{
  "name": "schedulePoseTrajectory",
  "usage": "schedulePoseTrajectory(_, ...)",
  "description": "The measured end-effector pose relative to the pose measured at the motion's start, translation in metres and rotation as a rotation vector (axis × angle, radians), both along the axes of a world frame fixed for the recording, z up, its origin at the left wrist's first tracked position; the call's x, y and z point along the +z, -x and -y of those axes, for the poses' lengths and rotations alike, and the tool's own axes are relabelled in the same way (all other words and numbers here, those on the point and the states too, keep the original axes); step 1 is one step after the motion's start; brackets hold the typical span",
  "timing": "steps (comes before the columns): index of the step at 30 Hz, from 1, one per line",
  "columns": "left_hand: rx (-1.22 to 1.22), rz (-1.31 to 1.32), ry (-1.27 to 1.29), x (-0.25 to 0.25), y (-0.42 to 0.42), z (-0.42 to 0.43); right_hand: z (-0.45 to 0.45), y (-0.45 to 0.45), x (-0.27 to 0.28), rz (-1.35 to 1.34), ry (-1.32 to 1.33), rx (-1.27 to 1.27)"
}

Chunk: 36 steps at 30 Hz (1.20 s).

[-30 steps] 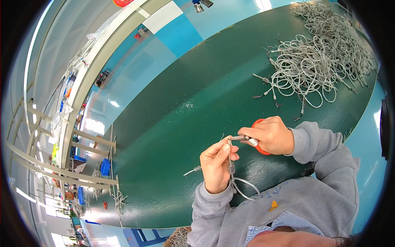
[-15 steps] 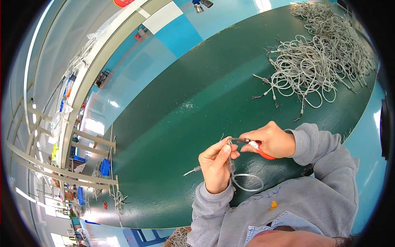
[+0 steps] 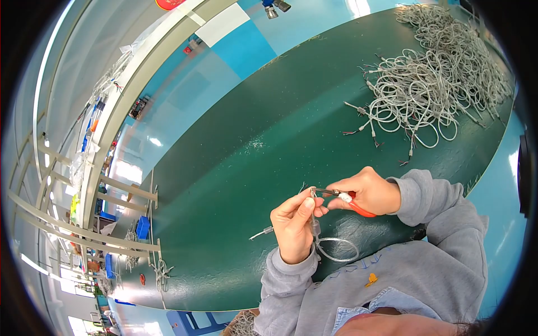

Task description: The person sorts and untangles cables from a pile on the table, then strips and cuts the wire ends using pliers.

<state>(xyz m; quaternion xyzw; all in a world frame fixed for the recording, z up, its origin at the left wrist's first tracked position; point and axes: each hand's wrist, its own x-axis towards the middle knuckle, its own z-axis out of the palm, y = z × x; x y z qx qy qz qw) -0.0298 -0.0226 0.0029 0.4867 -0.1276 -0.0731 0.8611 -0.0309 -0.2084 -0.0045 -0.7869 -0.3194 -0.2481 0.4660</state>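
My left hand (image 3: 295, 227) is closed on a grey cable (image 3: 342, 241), pinching it near one end between thumb and fingers. The cable hangs in a loop below, and another end with a connector (image 3: 262, 232) sticks out to the left of the hand. In my right hand (image 3: 370, 192) are red-handled scissors or cutters (image 3: 362, 209); which of the two I cannot tell. Their metal tip meets the cable end at my left fingertips. Small details there are hidden by the fingers.
A large heap of grey cables (image 3: 426, 89) lies at the back right of the green table (image 3: 224, 185). White scraps (image 3: 255, 144) dot its middle. A few cables (image 3: 162, 273) rest at the left end, near a blue bin (image 3: 143, 227). A blue stool (image 3: 196, 323) stands below.
The red handles and my right hand have turned, with the handles now lower and the fingers differently placed. The cable loop has shifted slightly. My left hand has barely moved.
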Motion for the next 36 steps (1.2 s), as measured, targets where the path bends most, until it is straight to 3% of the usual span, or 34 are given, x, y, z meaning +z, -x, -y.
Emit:
schedulePoseTrajectory(3,0.003,0.004,-0.008,0.0,0.0,-0.001,0.004,0.004,0.012,-0.653,-0.117,0.363)
schedulePoseTrajectory(4,0.001,-0.006,-0.003,0.001,-0.001,-0.001,0.003,0.003,0.01,-0.652,-0.117,0.362)
schedulePoseTrajectory(7,-0.005,-0.026,0.007,0.002,0.0,-0.001,-0.002,0.0,-0.003,-0.018,-0.041,0.03)
schedulePoseTrajectory(11,0.002,-0.029,0.001,0.002,0.0,0.0,0.003,0.0,0.001,0.198,0.265,-0.254)
schedulePoseTrajectory(16,0.004,-0.018,0.023,0.0,-0.001,0.001,0.003,0.0,0.005,0.176,0.256,-0.205)
schedulePoseTrajectory(19,-0.003,-0.009,0.06,0.0,0.0,0.001,0.0,0.004,0.009,-0.356,-0.178,0.007)
schedulePoseTrajectory(23,-0.024,-0.017,0.063,0.001,0.004,-0.003,0.021,-0.009,0.026,-0.585,-0.256,-0.106)
schedulePoseTrajectory(27,-0.059,-0.08,0.081,0.001,0.0,0.001,0.021,-0.006,0.03,-0.762,-0.343,0.144)
schedulePoseTrajectory(32,-0.091,-0.098,0.099,-0.001,0.001,0.001,0.014,-0.006,0.031,-0.764,-0.441,0.28)
schedulePoseTrajectory(36,-0.107,-0.112,0.122,-0.001,-0.001,0.001,0.014,-0.003,0.04,-0.873,-0.264,0.33)
